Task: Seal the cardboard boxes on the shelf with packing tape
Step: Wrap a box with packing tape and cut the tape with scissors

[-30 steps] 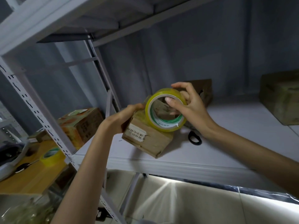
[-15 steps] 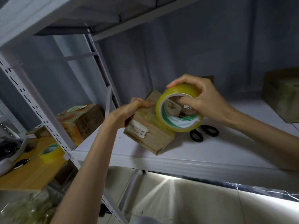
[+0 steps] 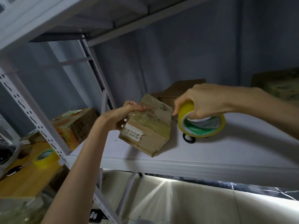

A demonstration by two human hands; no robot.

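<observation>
Left hand [image 3: 124, 113] grips the box [image 3: 148, 125] tilted to steady it; right hand [image 3: 203, 102] clutches the tape [image 3: 202, 125], probably dragging a strip across.

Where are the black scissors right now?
The black-handled scissors lie on the white shelf, mostly hidden under the yellow tape roll, right of the small cardboard box.

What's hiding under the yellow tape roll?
Black scissors lie on the white shelf beneath the tape roll that the right hand holds. Only one handle loop peeks out; the roll covers the rest, including the blades.
</observation>
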